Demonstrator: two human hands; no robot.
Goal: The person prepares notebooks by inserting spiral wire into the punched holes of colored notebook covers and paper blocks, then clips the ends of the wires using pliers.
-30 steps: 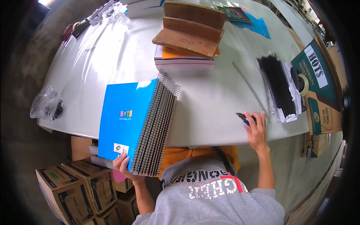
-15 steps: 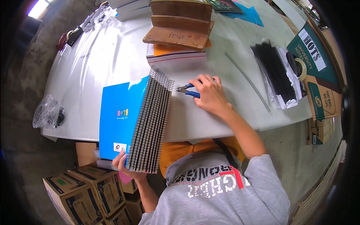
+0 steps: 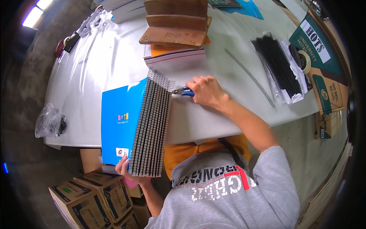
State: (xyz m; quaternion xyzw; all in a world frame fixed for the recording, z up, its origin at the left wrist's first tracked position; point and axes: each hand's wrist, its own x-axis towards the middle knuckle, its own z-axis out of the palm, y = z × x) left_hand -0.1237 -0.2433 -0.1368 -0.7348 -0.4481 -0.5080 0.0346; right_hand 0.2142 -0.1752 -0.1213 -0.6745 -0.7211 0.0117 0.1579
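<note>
A thick stack of spiral notebooks [image 3: 122, 114] with a blue cover rests partly over the table's near edge, its coil-bound spines turned to the right. Loose ends of the wire coils stick out past the far end of the spines. My left hand [image 3: 127, 170] is closed on the near lower corner of the stack, thumb on the cover. Blue-handled wire cutters [image 3: 185, 91] are gripped in my right hand [image 3: 207, 91]. Their jaws touch or nearly touch the spine edge, just below the protruding coil ends; I cannot tell whether they hold a wire.
Beyond the stack, a wooden stepped stand [image 3: 175, 26] sits on notebooks. To the right lie a single wire coil [image 3: 249, 78], a pile of black coils [image 3: 276, 65] and a carton [image 3: 326, 87]. A crumpled plastic bag [image 3: 49, 120] is at left; cartons [image 3: 80, 198] stand below.
My right hand has moved slightly left, bringing the cutters to the spines. The handles are now squeezed closer together. My left hand still holds the stack.
</note>
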